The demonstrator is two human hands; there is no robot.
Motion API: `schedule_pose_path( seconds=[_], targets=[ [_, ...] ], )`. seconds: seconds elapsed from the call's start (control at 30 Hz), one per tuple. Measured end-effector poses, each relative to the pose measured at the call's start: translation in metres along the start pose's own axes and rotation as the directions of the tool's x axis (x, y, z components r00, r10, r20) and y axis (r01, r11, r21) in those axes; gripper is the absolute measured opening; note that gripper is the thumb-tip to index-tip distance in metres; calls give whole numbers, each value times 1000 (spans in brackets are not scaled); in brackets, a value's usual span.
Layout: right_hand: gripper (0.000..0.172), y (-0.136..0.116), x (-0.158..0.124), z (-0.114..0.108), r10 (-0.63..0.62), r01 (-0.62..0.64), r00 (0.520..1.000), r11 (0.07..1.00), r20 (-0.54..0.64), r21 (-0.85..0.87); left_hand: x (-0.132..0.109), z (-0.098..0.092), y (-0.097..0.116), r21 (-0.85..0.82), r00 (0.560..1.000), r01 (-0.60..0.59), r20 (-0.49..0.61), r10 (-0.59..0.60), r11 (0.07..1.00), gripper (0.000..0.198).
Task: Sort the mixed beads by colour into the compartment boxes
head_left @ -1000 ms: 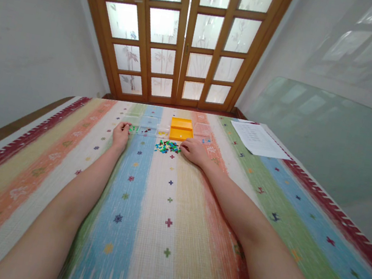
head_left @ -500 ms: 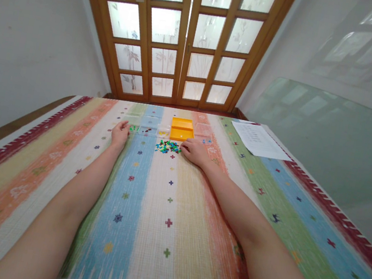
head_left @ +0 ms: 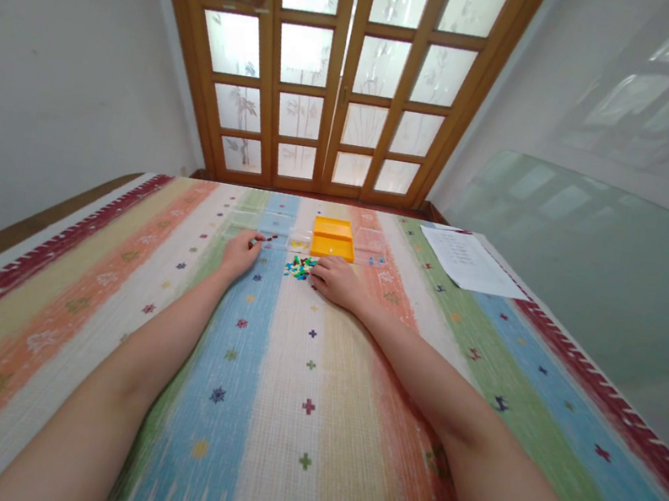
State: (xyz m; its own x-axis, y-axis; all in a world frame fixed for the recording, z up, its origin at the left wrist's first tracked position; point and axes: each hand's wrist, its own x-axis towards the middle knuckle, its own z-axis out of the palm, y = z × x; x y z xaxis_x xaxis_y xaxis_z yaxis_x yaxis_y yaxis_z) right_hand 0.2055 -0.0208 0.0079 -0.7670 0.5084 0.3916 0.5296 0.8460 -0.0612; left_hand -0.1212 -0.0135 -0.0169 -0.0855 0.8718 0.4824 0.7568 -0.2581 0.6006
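Observation:
My left hand (head_left: 239, 255) is at the near edge of a clear box (head_left: 282, 225) that has a few dark red pieces (head_left: 272, 238) in it. Its thumb and fingers are drawn together; anything between them is too small to make out. My right hand (head_left: 335, 280) rests on the right side of a pile of tiny coloured pieces (head_left: 298, 268), mostly green and blue. The fingers of that hand bend down into the pile, and their tips are partly hidden. Right behind the pile lies an open orange-yellow box (head_left: 333, 246) with a small white spot inside.
A small clear box with yellow pieces (head_left: 298, 244) sits left of the orange one. To its right, another clear box holds blue pieces (head_left: 376, 260). A printed sheet (head_left: 472, 262) lies far right on the striped tablecloth (head_left: 287, 379). Glazed wooden doors (head_left: 338, 97) stand beyond the table.
My left hand has shifted right, from beside the green pieces to the dark red ones, and now covers the green ones. My right hand has moved slightly left over the pile.

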Motion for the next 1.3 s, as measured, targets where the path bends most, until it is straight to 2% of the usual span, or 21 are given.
schedule_pose_path(
  seconds=[0.13, 0.43, 0.6, 0.8, 0.97, 1.1, 1.3],
  targets=[
    [16, -10, 18, 9, -29, 29, 1000, 1000, -13, -6, -3, 5, 10, 16, 993, -67, 94, 65, 998, 25],
    [18, -16, 54, 35, -64, 64, 998, 995, -2, 80, -4, 6, 12, 15, 980, -120, 159, 116, 993, 23],
    [16, -13, 56, 43, -83, 85, 996, 993, -25, 85, -5, 6, 14, 36, 969, -163, 194, 153, 986, 23],
    [17, -15, 52, 41, -68, 75, 995, 992, -68, 103, -7, 6, 18, 79, 963, -183, 215, 163, 980, 25],
    [18, -18, 54, 38, -125, 127, 991, 991, -40, 43, -6, 5, 16, 67, 960, -186, 222, 168, 980, 24],
    [17, -19, 55, 38, -120, 120, 992, 993, -40, 5, -6, 3, 15, 75, 956, -196, 235, 174, 978, 24],
    [16, -19, 52, 39, -95, 95, 994, 995, -58, -7, -9, 6, 27, 82, 945, -209, 272, 180, 974, 24]
  ],
)
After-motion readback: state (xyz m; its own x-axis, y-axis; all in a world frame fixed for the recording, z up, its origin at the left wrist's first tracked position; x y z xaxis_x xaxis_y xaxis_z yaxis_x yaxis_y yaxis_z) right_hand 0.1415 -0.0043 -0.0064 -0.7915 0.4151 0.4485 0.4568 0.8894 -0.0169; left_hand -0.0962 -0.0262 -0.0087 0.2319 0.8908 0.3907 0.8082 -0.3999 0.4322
